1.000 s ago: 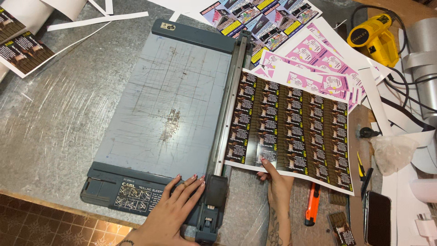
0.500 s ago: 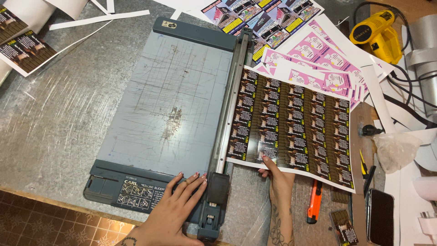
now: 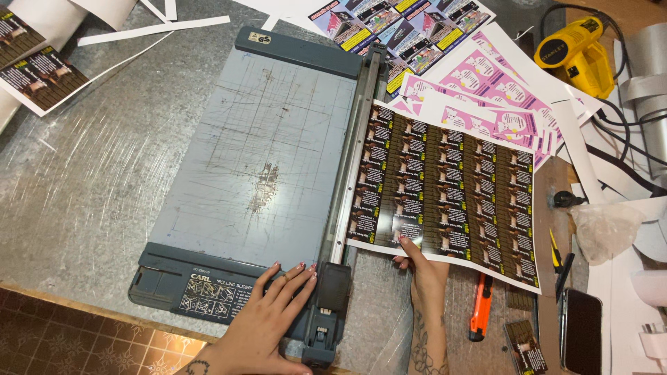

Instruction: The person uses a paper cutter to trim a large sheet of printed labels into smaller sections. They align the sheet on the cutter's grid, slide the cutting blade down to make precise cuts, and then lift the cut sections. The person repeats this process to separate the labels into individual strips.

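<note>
Dark printed sheet [image 3: 445, 187] slid slightly, right hand [image 3: 422, 267] pinching it, left hand [image 3: 267, 316] flat on trimmer [image 3: 257, 173], metal tabletop [image 3: 83, 180]

- The left hand [image 3: 267, 316] now lies farther from the cutter head [image 3: 332, 292], its fingertips just short of it rather than touching.
- The dark printed sheet [image 3: 445, 191] sits slightly lower along the rail, its near-left corner pinched by the right hand [image 3: 424, 274].

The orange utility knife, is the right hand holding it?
No, the orange utility knife lies untouched on the table, while the right hand grips the near edge of the dark printed sheet.
</note>
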